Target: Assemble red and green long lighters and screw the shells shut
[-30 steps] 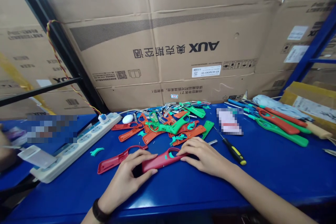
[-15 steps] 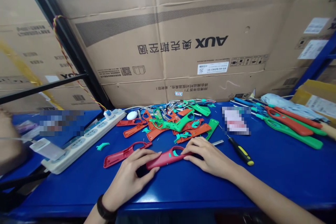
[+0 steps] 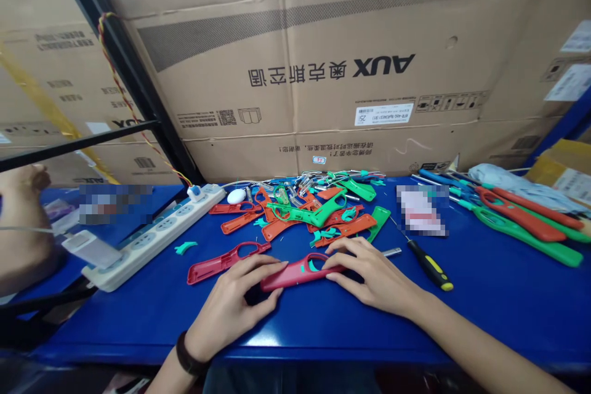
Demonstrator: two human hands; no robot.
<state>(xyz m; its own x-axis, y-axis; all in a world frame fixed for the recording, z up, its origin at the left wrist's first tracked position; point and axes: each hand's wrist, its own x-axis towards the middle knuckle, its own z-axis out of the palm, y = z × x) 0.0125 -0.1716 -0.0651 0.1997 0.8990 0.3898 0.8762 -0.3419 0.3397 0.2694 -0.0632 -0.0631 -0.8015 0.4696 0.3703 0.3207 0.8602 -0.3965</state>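
1. Blue workbench (image 3: pixel 323 335): heap of plastic lighter shells (image 3: pixel 314 215) beyond the hands.
2. Red lighter shell (image 3: pixel 295 278) low on the bench, between both hands.
3. Left hand (image 3: pixel 231 305), right hand (image 3: pixel 373 277): both closed around the shell, gripping opposite ends.
4. Screwdriver (image 3: pixel 429 266), yellow-black handle, near right hand.

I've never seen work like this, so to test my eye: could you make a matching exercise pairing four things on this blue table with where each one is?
Things:
1. Black-and-yellow screwdriver
2. White power strip
3. Red plastic handle
4. Green plastic handle

Places:
A. Under the left hand and right hand
B. At the far right
C. Beside the right hand
D. On the left

Right pairs: 1-C, 2-D, 3-A, 4-B.
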